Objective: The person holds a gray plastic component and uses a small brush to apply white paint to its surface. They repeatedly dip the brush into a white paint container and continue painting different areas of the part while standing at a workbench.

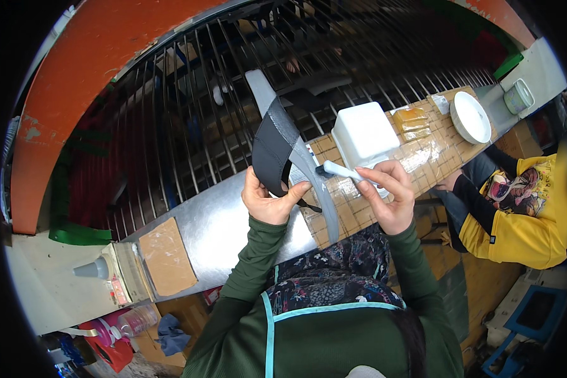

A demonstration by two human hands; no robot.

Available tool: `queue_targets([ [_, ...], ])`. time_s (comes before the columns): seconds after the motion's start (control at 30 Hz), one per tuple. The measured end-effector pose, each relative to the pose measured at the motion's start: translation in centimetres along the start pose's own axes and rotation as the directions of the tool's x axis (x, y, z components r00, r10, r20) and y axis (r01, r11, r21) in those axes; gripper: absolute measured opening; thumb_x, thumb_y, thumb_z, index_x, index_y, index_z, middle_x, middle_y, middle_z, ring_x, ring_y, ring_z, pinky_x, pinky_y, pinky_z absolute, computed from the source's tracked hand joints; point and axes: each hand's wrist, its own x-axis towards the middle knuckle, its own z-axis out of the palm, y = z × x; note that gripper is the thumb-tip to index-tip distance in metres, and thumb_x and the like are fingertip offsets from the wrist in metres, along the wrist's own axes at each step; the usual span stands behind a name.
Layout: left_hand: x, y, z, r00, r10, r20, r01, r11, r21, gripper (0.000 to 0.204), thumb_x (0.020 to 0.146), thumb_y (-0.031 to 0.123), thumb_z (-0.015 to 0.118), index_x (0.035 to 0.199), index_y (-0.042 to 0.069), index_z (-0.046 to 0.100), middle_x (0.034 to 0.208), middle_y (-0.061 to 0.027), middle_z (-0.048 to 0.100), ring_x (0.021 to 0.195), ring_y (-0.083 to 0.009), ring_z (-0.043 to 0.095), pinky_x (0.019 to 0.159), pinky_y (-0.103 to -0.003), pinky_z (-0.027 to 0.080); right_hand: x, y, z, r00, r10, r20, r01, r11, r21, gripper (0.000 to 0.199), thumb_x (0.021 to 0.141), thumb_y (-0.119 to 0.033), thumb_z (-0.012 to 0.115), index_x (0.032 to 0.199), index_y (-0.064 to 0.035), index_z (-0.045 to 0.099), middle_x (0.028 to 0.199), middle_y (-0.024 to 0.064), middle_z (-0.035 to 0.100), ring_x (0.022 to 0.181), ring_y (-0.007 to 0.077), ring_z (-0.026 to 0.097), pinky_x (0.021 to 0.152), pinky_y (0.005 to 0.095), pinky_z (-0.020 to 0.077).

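I see my left hand pinching the floppy dark-and-grey curved fabric shoe-upper piece at its lower edge above the metal bench, while my right hand grips a white-handled brush, bristles seemingly touching it.

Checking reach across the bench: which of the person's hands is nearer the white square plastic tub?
Right. The right hand, holding a white-handled brush, sits just below the white square plastic tub; the left hand, gripping a grey and black shoe piece, is farther left.
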Motion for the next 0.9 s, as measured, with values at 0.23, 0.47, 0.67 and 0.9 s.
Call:
queue_targets([
  [0.23,0.7,0.2,-0.7,0.998,-0.003,0.067,0.001,0.999,0.035,0.062,0.066,0.025,0.092,0.108,0.001,0.054,0.09,-0.0026,0.063,0.081,-0.0082,0.059,0.071,-0.023,0.05,0.7,0.6,-1.3,0.992,-0.065,0.105,0.067,0.998,-0.012,0.026,0.076,-0.014,0.078,0.103,-0.0139,0.077,0.086,-0.0003,0.058,0.071,0.0111,0.051,0.073,0.0297,0.0312],
  [0.47,1.5,0.9,-0.5,0.998,0.002,0.071,-0.002,1.0,0.001,0.057,0.066,0.023,0.092,0.103,0.003,0.054,0.086,-0.0002,0.062,0.074,-0.0055,0.057,0.067,-0.021,0.049,1.0,0.9,-1.9,0.979,-0.15,0.137,0.154,0.988,-0.021,0.027,0.076,-0.013,0.078,0.103,-0.0145,0.076,0.088,-0.0003,0.058,0.072,0.0106,0.051,0.073,0.0301,0.0287],
  [0.67,2.0,1.0,-0.5,0.997,0.012,0.076,-0.011,1.0,-0.005,0.055,0.067,0.021,0.092,0.103,0.003,0.054,0.085,0.0003,0.063,0.074,-0.0039,0.057,0.066,-0.019,0.049,0.7,0.9,-1.8,0.983,-0.122,0.135,0.119,0.992,0.03,0.027,0.076,-0.013,0.078,0.102,-0.0142,0.076,0.089,-0.0001,0.059,0.073,0.0116,0.051,0.074,0.0304,0.0293],
  [0.9,2.7,1.3,-0.5,0.996,0.034,0.079,-0.035,0.999,0.014,0.057,0.069,0.02,0.09,0.109,0.001,0.055,0.094,-0.0032,0.065,0.079,-0.0067,0.06,0.071,-0.021,0.051,0.6,0.8,-1.8,0.984,-0.115,0.139,0.11,0.993,0.039,0.026,0.075,-0.013,0.078,0.102,-0.0137,0.077,0.088,0.0002,0.059,0.073,0.0125,0.051,0.074,0.0304,0.0299],
])
